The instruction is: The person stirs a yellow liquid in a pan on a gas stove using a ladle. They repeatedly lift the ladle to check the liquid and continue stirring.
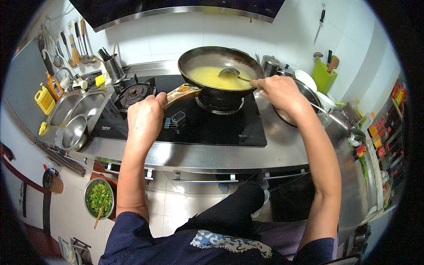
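My left hand (144, 111) grips the wooden handle (182, 94) of a dark wok (195, 54). The wok sits over the right burner (220, 105) of a black glass gas hob (218, 132), tilted so its inside faces me. Yellow liquid (205, 75) covers its bottom. In my right hand (278, 91) is the wooden end of a metal ladle (229, 71). The ladle's bowl rests in or just at the yellow liquid; how deep it dips is hard to tell.
Left of the wok are a bare burner (133, 91), a double sink (87, 105) and a steel bowl (74, 132). A pot (303, 86) and a green knife block (324, 76) stand to the right. Low on the left, a bowl of chopped greens (98, 198) holds chopsticks (99, 215).
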{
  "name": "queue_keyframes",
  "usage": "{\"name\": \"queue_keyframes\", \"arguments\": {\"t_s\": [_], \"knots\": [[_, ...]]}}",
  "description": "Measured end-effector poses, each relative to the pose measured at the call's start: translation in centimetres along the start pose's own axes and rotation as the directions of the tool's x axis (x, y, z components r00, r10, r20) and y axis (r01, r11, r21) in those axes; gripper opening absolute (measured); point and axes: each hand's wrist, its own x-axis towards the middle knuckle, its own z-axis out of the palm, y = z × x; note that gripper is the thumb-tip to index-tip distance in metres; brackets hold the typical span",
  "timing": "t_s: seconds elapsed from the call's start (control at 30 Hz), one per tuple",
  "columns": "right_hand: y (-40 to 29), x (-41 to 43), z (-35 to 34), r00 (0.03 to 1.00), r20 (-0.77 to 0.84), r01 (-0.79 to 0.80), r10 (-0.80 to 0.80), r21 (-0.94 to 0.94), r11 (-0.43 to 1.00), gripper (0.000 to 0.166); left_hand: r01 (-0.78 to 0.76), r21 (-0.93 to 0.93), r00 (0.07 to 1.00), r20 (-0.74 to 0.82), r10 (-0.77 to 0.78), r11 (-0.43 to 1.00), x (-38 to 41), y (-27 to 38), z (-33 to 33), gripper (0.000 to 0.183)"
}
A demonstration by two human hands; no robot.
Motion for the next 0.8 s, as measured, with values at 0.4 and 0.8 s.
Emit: {"name": "queue_keyframes", "arguments": {"t_s": [0.4, 0.8], "knots": [[0.8, -2.0, -3.7, 0.994, 0.079, 0.065, -0.075, 0.121, 0.991, 0.03, -0.018, -0.005, 1.0, -0.022, 0.018, 1.0, -0.1, 0.0, 0.0, 0.019], [-2.5, 3.2, 2.8, 0.99, -0.124, 0.071, -0.075, -0.03, 0.997, 0.02, -0.009, -0.002, 1.0, -0.016, 0.009, 1.0, -0.1, -0.2, 0.2, 0.023]]}}
